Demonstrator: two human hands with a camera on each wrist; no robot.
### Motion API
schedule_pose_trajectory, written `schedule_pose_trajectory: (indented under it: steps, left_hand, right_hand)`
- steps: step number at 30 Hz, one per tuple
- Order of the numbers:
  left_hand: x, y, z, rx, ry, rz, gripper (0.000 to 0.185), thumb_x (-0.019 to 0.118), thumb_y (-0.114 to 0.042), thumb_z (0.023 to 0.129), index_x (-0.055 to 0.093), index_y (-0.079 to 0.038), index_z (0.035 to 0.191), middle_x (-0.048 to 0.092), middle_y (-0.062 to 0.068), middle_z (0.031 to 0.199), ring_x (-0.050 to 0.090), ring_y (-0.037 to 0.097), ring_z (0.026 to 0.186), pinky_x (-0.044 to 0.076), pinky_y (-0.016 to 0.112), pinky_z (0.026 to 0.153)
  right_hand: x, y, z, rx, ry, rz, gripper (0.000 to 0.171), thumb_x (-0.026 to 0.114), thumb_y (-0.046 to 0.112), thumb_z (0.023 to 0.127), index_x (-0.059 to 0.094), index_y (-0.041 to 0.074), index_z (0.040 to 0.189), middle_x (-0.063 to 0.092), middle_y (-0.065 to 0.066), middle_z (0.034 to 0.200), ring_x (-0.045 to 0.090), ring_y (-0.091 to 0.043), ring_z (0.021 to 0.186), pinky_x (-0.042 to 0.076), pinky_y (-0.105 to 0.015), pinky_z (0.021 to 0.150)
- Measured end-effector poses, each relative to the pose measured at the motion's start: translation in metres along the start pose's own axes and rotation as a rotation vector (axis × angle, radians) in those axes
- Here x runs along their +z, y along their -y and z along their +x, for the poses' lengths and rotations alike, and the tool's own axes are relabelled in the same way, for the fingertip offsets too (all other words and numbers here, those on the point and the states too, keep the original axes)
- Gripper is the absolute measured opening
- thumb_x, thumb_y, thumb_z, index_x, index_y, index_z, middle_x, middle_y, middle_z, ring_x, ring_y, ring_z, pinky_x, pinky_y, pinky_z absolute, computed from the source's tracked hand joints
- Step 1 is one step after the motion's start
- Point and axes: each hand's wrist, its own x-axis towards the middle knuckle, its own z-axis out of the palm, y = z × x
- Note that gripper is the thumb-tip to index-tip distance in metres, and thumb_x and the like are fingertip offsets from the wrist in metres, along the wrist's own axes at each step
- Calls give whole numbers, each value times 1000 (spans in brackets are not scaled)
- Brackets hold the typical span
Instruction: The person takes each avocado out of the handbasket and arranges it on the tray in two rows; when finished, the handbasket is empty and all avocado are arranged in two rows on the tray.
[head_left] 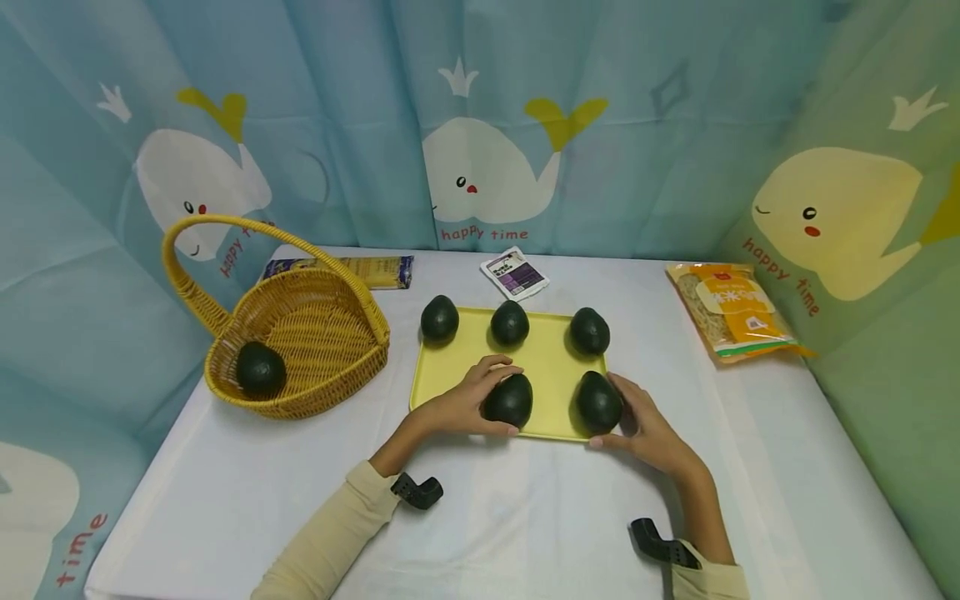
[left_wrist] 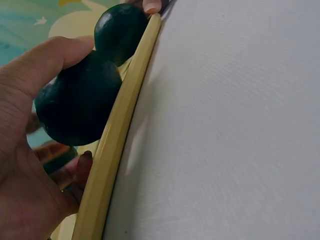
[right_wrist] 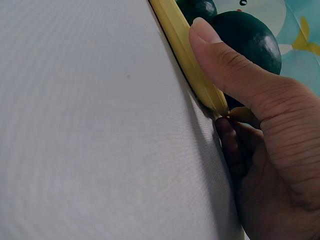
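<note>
In the head view a shallow yellow tray point(head_left: 465, 367) carries several dark green avocados. My left hand point(head_left: 468, 404) curls round the front middle avocado point(head_left: 510, 402), thumb in front and fingers behind. The left wrist view shows that thumb on the dark skin of the avocado point(left_wrist: 77, 102), beside the rim of the tray point(left_wrist: 117, 145). At the front right corner, my right hand point(head_left: 648, 429) holds the tray, close by the front right avocado point(head_left: 598, 403). In the right wrist view its thumb point(right_wrist: 220, 55) lies along the tray rim point(right_wrist: 187, 60), with the fingers at the corner.
A yellow wicker basket point(head_left: 360, 362) stands to the left with one avocado point(head_left: 260, 369) inside. Behind it lies a long yellow packet point(head_left: 382, 272). A small white and purple packet point(head_left: 514, 273) is behind the tray, and an orange grain bag point(head_left: 738, 312) lies at the right.
</note>
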Motion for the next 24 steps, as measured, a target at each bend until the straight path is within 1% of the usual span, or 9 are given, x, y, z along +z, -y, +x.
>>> schedule_pose_trajectory:
  steps: [4, 6, 8, 10, 12, 14, 19, 21, 24]
  left_hand:
    - [-1, -1, 3, 75, 23, 42, 66, 75, -35, 85, 46, -26, 143, 32, 4, 149, 32, 25, 138, 38, 46, 108]
    - [-1, -2, 3, 92, 38, 50, 59, 73, -36, 87, 49, -30, 141, 38, 2, 144, 36, 21, 134, 38, 44, 106]
    - [-1, -4, 3, 79, 44, 50, 55, 72, -38, 87, 51, -34, 139, 41, 0, 138, 39, 18, 129, 39, 41, 105]
    - [-1, -5, 3, 44, 36, 34, 55, 72, -40, 86, 51, -36, 137, 42, -2, 134, 42, 15, 124, 40, 39, 103]
    - [-1, -5, 3, 8, 22, 24, 55, 73, -43, 85, 51, -35, 134, 41, -3, 133, 45, 14, 122, 42, 38, 103]
    - [-1, -5, 3, -19, 9, 25, 57, 75, -46, 83, 49, -33, 132, 39, -3, 134, 45, 13, 123, 43, 37, 103]
    - [-1, -8, 1, -35, -14, 69, 64, 73, -53, 81, 42, -26, 130, 39, -6, 142, 47, 12, 128, 45, 36, 101]
    - [0, -9, 1, -39, -17, 96, 64, 71, -54, 81, 40, -26, 131, 41, -9, 144, 50, 11, 126, 46, 35, 98]
    - [1, -9, 0, -32, -17, 138, 62, 68, -54, 83, 41, -29, 133, 46, -10, 142, 55, 10, 119, 49, 33, 92]
  right_hand:
    - [0, -1, -1, 3, -3, -4, 106, 89, 23, 70, 26, 2, 153, 28, -24, 155, 25, -46, 141, 22, -65, 109]
    - [0, -1, -1, 5, -4, -3, 106, 89, 23, 69, 27, 2, 152, 28, -24, 155, 25, -47, 141, 21, -66, 109]
    - [0, -1, -1, 4, -5, 0, 106, 89, 23, 69, 27, 2, 152, 28, -24, 155, 25, -47, 140, 21, -67, 109]
    - [0, -2, 0, 1, -6, 4, 106, 89, 23, 69, 27, 2, 152, 28, -24, 155, 25, -47, 140, 21, -67, 108]
    - [0, -2, 0, -6, -8, 2, 106, 89, 23, 69, 27, 2, 152, 28, -24, 155, 25, -46, 140, 22, -67, 108]
    - [1, -3, 0, -11, -10, -2, 106, 90, 23, 69, 27, 2, 152, 29, -24, 154, 26, -46, 139, 22, -67, 107]
    - [0, -4, 0, -22, -21, -9, 106, 90, 21, 68, 28, 2, 152, 30, -24, 154, 28, -44, 138, 23, -65, 106]
    - [0, -4, 1, -22, -17, -8, 106, 90, 21, 68, 28, 3, 152, 29, -24, 154, 27, -45, 138, 23, -65, 107]
    - [1, -4, 1, -23, -11, 0, 106, 90, 21, 68, 27, 2, 152, 29, -25, 154, 26, -46, 139, 22, -67, 107]
